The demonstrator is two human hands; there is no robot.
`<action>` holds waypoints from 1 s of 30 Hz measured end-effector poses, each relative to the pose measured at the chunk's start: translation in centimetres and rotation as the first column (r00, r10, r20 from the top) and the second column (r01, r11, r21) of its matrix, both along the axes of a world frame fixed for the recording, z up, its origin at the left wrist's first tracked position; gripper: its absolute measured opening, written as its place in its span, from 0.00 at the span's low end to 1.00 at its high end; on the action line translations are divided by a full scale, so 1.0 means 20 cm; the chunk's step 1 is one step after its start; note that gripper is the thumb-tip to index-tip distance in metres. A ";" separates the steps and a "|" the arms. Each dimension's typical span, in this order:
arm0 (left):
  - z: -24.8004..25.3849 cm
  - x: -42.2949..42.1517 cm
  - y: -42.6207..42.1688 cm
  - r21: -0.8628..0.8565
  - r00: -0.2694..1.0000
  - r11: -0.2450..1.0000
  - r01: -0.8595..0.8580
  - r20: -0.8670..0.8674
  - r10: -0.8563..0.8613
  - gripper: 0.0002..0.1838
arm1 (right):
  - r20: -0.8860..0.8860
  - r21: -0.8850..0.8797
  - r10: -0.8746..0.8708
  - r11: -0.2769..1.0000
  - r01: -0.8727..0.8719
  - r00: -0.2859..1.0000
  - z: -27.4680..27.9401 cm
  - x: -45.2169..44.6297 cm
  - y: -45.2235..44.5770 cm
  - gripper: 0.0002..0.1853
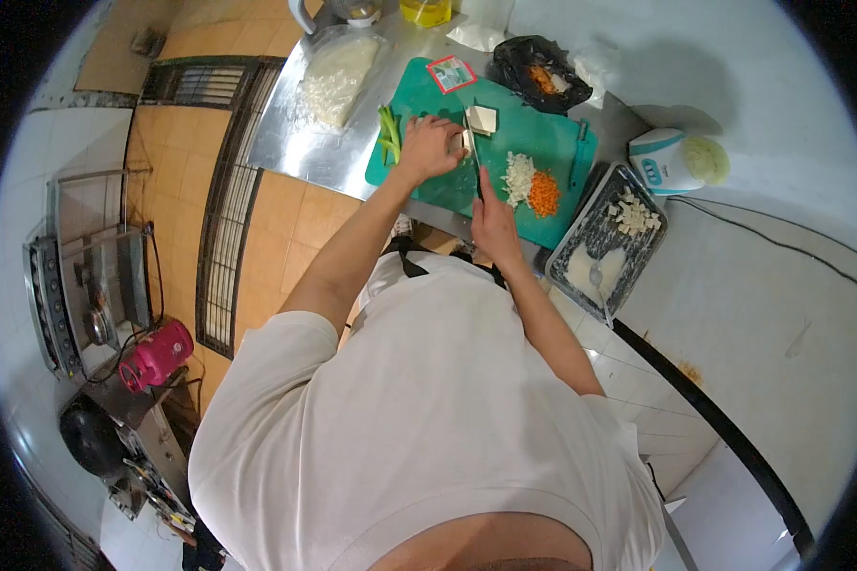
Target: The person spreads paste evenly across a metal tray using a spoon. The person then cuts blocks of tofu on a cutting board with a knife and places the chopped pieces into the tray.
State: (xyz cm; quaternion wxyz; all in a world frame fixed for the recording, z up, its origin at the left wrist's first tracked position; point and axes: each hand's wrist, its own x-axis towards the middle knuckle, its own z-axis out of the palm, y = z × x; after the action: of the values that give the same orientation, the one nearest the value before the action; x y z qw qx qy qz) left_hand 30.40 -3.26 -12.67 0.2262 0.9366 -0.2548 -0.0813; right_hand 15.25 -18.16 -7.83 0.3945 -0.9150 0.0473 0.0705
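My right hand (495,226) is wrapped around the handle of a kitchen knife (476,157), whose blade points away from me across the green cutting board (533,135). On the blade's left, the curled fingers of my left hand (430,147) hold a small white piece of what looks like tofu (465,142). A larger white block (483,119) lies just beyond, at the blade's right. Chopped white bits (518,179) and diced carrot (543,194) sit in piles right of the knife. Green stalks (388,135) lie left of my left hand.
A metal tray (609,238) with white cubes and a spoon stands at the right, beside a white-and-teal container (665,162). At the back are a black bag (541,76) with food scraps and a red-edged packet (450,74). A clear plastic bag (338,81) lies left.
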 end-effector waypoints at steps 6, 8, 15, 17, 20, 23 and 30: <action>-0.05 0.00 0.00 -0.070 0.997 0.997 -0.016 0.068 0.020 0.24 | 0.011 0.006 -0.019 1.000 0.019 1.000 -0.05 0.04 0.01 0.35; -0.05 0.00 0.01 -0.067 0.998 0.998 -0.005 0.066 0.010 0.25 | 0.002 0.013 -0.020 1.000 0.020 1.000 -0.06 0.04 0.01 0.35; -0.03 0.00 0.03 -0.073 0.999 0.997 0.035 0.041 -0.032 0.25 | -0.075 0.034 -0.001 0.999 0.004 0.997 0.00 -0.02 0.00 0.35; -0.02 0.00 0.03 -0.075 0.998 0.996 0.045 0.036 -0.042 0.26 | -0.108 0.018 -0.003 1.000 0.005 0.994 0.01 -0.03 0.01 0.35; -0.04 0.01 0.03 -0.079 0.998 0.996 0.049 0.043 -0.046 0.26 | -0.054 0.025 0.003 1.000 -0.001 0.999 -0.04 -0.04 0.01 0.35; -0.07 0.01 0.04 -0.086 0.998 0.996 0.039 0.043 -0.036 0.25 | 0.026 0.038 0.008 0.999 -0.009 1.000 -0.08 -0.03 0.02 0.35; -0.05 0.01 0.04 -0.087 0.999 0.996 0.034 0.015 -0.032 0.25 | -0.030 -0.032 0.034 0.999 -0.035 0.999 -0.09 -0.03 0.01 0.35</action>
State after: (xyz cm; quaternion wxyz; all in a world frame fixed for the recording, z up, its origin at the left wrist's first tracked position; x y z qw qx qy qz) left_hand 30.59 -2.53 -13.64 0.2638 0.9221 -0.2751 -0.0672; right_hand 14.74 -17.86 -9.72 0.3777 -0.9208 0.0385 0.0899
